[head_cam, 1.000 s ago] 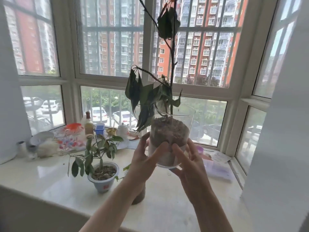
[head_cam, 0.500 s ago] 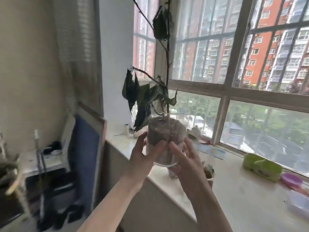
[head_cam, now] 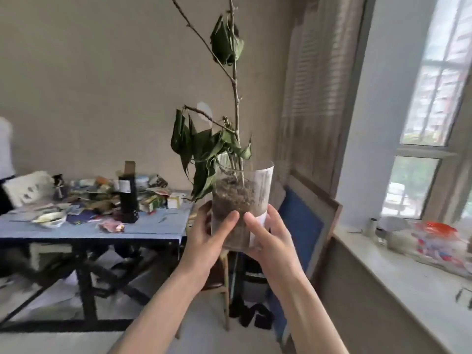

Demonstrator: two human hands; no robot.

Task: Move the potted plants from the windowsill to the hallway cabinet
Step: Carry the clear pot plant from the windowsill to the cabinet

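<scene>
A clear plastic pot [head_cam: 242, 195] filled with dark soil is held up in front of me at chest height, upright. A tall thin stem with a few drooping dark green leaves [head_cam: 201, 149] rises from it past the top of the view. My left hand [head_cam: 207, 241] grips the pot's left side and my right hand [head_cam: 268, 241] grips its right side, thumbs toward me. The windowsill [head_cam: 408, 274] lies to my right. No hallway cabinet is in view.
A blue table [head_cam: 97, 231] cluttered with packets and a dark bottle [head_cam: 127, 198] stands at the left. A wooden stool [head_cam: 222, 290] and a blue framed board [head_cam: 304, 226] are straight ahead below the pot. Jars and a red-lidded container [head_cam: 434, 238] crowd the sill's far end.
My view has swung left, away from the window and into the room. Both hands have kept hold of the pot, which stays centred before me.
</scene>
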